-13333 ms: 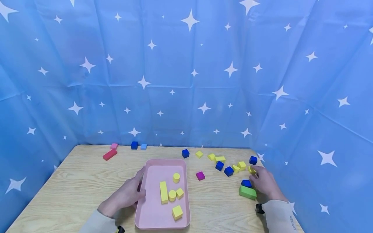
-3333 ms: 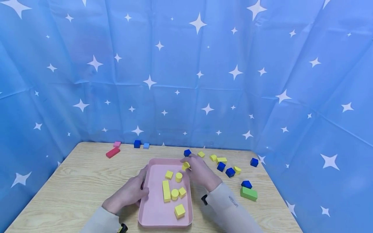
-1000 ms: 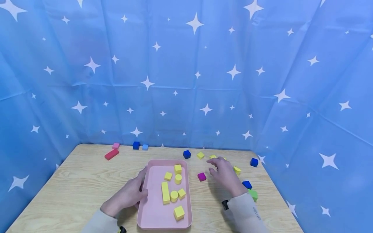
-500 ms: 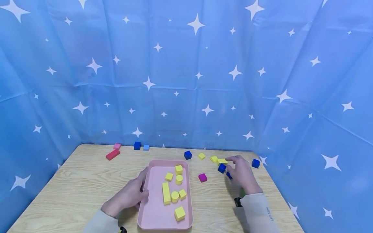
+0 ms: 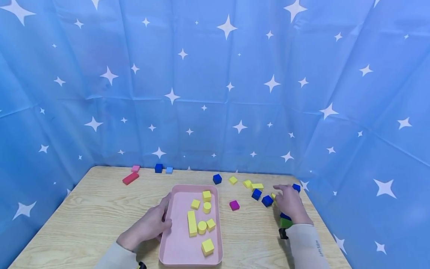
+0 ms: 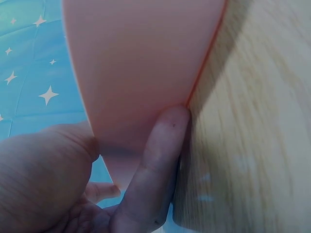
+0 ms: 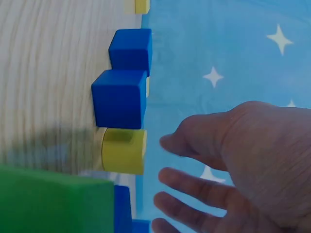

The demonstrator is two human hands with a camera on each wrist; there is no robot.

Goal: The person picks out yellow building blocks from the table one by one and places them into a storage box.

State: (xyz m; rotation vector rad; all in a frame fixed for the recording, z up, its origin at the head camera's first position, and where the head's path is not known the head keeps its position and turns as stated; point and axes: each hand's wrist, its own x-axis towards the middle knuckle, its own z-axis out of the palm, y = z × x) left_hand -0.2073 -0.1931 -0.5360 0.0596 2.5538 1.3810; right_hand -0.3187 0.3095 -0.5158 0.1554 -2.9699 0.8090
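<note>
My left hand (image 5: 152,223) holds the left wall of the pink tray (image 5: 175,241). In the left wrist view a finger lies low along the tray's outer wall (image 6: 141,58), with the thumb at the rim. Several yellow blocks sit inside, among them an upright cylinder (image 5: 202,227) and a long bar (image 5: 192,223). My right hand (image 5: 290,203), fingers spread, hovers beside a small yellow rounded block (image 7: 124,153) and holds nothing. That block is partly hidden by the hand in the head view. Two blue blocks (image 7: 120,99) stand close by it, and a green block (image 7: 53,201) is in the foreground.
More yellow blocks (image 5: 257,186) lie towards the table's back right, near a blue cube (image 5: 217,179). A magenta block (image 5: 234,205) is just right of the tray. Red (image 5: 130,178), pink (image 5: 136,169) and blue blocks (image 5: 158,168) lie at the back left, before a starry curtain (image 5: 201,74).
Two more yellow blocks are in the tray than in the oldest frame. Over the last second my right hand has moved right across the loose blocks. The left hand keeps its hold.
</note>
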